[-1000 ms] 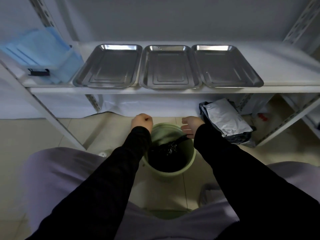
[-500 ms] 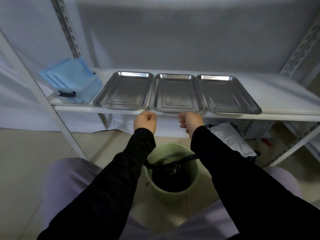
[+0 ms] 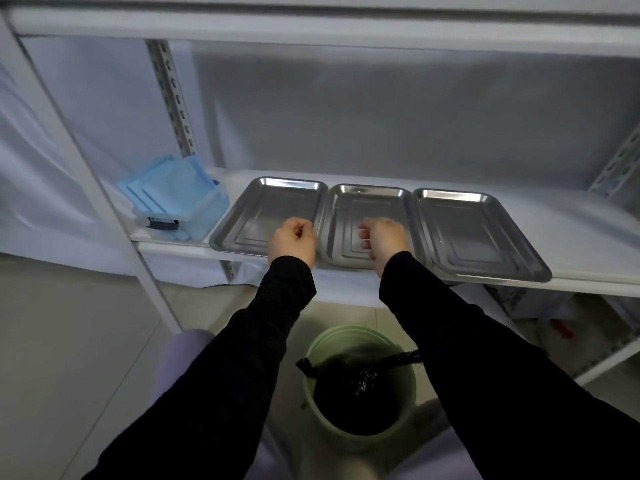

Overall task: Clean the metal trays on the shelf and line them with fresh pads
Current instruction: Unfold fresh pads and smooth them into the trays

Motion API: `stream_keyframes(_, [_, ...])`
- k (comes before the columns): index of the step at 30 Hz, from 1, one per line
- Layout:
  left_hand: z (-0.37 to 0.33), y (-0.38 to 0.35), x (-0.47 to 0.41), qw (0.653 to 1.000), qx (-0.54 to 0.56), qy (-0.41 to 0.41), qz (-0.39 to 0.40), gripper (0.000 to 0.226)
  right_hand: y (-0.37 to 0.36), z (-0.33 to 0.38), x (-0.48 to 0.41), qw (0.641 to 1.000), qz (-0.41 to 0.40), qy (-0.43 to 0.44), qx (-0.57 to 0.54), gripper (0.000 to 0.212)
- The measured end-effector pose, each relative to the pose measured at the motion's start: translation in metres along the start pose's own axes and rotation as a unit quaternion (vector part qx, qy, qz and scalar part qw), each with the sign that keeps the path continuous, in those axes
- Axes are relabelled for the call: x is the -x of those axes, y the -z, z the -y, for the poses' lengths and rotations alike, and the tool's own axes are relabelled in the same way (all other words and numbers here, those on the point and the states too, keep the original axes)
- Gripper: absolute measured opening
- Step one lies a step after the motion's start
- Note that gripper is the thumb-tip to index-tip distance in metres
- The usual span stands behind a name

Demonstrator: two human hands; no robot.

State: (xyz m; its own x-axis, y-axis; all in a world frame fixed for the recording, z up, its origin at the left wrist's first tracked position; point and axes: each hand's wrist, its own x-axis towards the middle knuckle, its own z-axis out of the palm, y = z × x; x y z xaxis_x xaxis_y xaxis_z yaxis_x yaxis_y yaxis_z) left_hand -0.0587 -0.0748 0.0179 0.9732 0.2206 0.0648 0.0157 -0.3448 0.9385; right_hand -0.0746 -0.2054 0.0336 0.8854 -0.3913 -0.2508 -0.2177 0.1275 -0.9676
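Three bare metal trays lie side by side on the white shelf (image 3: 588, 244): a left tray (image 3: 256, 216), a middle tray (image 3: 367, 206) and a right tray (image 3: 474, 233). My left hand (image 3: 292, 241) hovers with curled fingers over the near right corner of the left tray and holds nothing. My right hand (image 3: 383, 239) is over the near half of the middle tray, its fingers also curled and empty. Blue pads (image 3: 166, 188) sit stacked in a clear box (image 3: 162, 220) at the shelf's left end.
A green bin (image 3: 349, 330) lined with a black bag stands on the floor below my arms. A white upright post (image 3: 114, 216) rises at the left. Another shelf board (image 3: 311, 26) runs overhead. Small items, one red (image 3: 561, 328), lie under the shelf at right.
Both hands rose from above the bin to the shelf edge and now over the trays. My view tilted upward, so the shelf sits lower in the picture.
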Motion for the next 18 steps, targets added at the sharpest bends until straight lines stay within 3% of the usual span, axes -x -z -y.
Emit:
stream_keyframes(9, [-0.006,0.017,-0.046,0.998,-0.034,0.003,-0.050,0.026,-0.036,0.024,-0.037,0.998,0.025,0.042,0.032,0.017])
stream_keyframes(13, [-0.004,0.026,-0.065,0.992,-0.105,-0.024,-0.069,0.027,-0.058,0.028,-0.052,0.997,0.028,0.059,0.029,0.024])
stream_keyframes(18, [0.001,0.044,-0.081,0.967,-0.231,-0.069,-0.080,0.031,-0.081,0.030,-0.063,0.995,0.036,0.079,0.045,0.013])
